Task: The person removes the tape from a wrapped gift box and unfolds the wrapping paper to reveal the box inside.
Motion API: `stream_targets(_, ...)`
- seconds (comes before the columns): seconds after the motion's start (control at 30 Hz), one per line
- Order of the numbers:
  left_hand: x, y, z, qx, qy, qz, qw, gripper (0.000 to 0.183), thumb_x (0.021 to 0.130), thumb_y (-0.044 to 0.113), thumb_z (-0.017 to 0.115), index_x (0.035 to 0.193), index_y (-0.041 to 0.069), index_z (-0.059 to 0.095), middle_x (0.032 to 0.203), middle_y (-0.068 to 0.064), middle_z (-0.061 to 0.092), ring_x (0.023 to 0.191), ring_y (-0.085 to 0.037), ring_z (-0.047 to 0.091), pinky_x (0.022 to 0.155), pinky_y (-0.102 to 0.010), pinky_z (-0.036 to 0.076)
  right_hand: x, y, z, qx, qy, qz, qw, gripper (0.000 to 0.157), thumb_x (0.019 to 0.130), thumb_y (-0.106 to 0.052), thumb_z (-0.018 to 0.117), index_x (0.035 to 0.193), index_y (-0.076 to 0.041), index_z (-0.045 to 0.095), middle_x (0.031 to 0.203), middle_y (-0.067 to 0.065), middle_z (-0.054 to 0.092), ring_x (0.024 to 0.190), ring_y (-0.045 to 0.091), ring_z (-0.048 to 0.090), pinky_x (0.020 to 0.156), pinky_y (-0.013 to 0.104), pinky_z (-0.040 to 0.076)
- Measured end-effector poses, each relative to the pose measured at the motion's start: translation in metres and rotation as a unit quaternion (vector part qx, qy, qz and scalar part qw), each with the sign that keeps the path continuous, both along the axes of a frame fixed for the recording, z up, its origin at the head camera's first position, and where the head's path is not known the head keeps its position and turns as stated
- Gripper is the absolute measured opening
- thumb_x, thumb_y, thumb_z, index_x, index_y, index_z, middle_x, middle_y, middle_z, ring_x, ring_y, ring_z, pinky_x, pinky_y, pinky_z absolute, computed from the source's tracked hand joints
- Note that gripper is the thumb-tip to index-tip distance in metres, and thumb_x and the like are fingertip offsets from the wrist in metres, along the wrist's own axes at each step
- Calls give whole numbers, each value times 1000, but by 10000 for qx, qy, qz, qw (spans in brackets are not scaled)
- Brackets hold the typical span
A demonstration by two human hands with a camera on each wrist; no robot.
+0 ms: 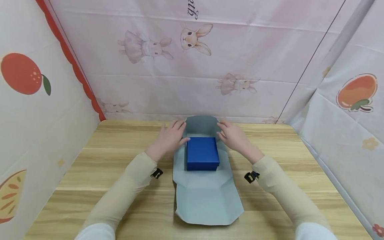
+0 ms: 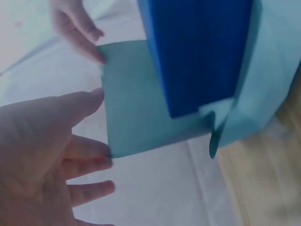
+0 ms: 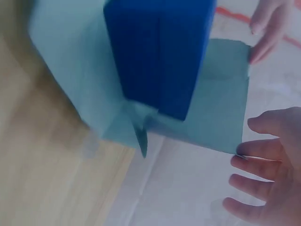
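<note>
A blue box (image 1: 202, 150) with a lid sits on a long sheet of grey-green wrapping paper (image 1: 208, 203), laid lengthwise in front of the person. The far end of the sheet stands up behind the box as a flap (image 1: 201, 125). At the flap's left edge is my left hand (image 1: 169, 138), fingers extended and thumb near the box's far left corner. My right hand (image 1: 235, 136) is at the opposite edge, fingers spread. In the left wrist view, the left fingertips (image 2: 107, 162) meet the flap's edge. The right wrist view has the right index fingertip at a flap corner (image 3: 235, 149).
The wood-grain table (image 1: 135, 203) extends on both sides of the paper. A pink cloth wall (image 1: 192, 86) with printed rabbits rises right behind the table's far edge. White cloth walls with printed fruit, such as the left one (image 1: 45, 126), stand at both sides.
</note>
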State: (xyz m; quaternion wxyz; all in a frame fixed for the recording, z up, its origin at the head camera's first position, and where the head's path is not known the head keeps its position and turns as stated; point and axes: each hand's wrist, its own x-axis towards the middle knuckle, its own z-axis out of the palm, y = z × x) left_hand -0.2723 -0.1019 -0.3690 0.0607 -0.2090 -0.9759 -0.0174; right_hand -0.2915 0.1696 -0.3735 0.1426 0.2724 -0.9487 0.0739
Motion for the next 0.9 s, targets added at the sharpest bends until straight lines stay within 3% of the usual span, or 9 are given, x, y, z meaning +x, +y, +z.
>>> stream_targets(0.17, -34, 5, -5, -194, 338, 112, 9992, 70, 98, 50, 50, 151, 6, 34, 156, -11, 35, 146, -32, 29, 111, -67, 27, -34, -9, -2, 429, 151, -523, 9976, 48, 97, -28, 59, 136, 0, 53, 138, 18, 54, 128, 37, 50, 103, 54, 43)
stream_targets(0.37, -66, 6, -16, -218, 151, 398, 9989, 68, 98, 47, 53, 150, 7, 36, 160, -11, 27, 149, -35, 20, 115, -68, 14, -62, -15, -7, 990, -257, -884, 9908, 58, 95, -35, 62, 142, -4, 47, 151, 17, 37, 145, 36, 27, 113, 58, 30)
stream_targets(0.5, -77, 4, -28, -366, -27, 587, 9976, 65, 97, 45, 54, 149, 9, 38, 163, -13, 19, 151, -36, 15, 116, -67, 13, -74, -16, -13, 1287, -756, -1104, 9826, 62, 93, -40, 62, 143, -7, 47, 161, 18, 17, 152, 37, 5, 119, 60, 14)
stream_targets(0.63, -85, 1, -43, -490, -183, 705, 9961, 63, 97, 46, 54, 149, 12, 40, 164, -14, 14, 152, -36, 10, 115, -68, 14, -81, -14, -23, 1421, -1148, -1192, 9759, 64, 92, -45, 63, 143, -10, 48, 164, 17, 6, 152, 37, -3, 120, 60, 3)
stream_targets(0.9, -95, -10, -75, -623, -828, 616, 9927, 64, 98, 54, 46, 151, 19, 38, 164, -14, 15, 152, -37, 5, 116, -69, 4, -84, -3, -47, 1495, -1775, -1032, 9672, 59, 92, -45, 63, 142, -14, 51, 163, 22, 8, 151, 42, 0, 117, 65, 10)
